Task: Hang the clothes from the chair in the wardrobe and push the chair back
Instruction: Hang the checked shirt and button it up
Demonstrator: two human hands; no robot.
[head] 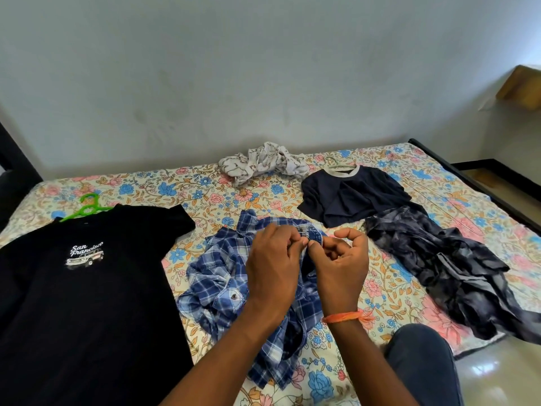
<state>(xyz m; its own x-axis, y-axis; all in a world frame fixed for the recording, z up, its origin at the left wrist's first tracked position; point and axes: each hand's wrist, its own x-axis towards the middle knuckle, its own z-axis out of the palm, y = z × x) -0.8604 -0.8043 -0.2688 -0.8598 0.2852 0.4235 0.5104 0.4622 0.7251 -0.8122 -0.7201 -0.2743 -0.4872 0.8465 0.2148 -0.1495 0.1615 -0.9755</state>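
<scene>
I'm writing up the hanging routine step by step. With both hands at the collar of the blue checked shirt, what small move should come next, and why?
Probably finish fastening the collar button. Both the left hand and right hand pinch the collar of the crumpled blue checked shirt, which has no visible hanger, whereas the black printed T-shirt already sits on a green plastic hanger. A closed collar should hold better once hung.

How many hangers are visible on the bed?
2. A green hanger sticks out of the black tee's neck at far left; a pale hanger sits in the navy tee at back right. Others may be hidden under the loose clothes.
</scene>
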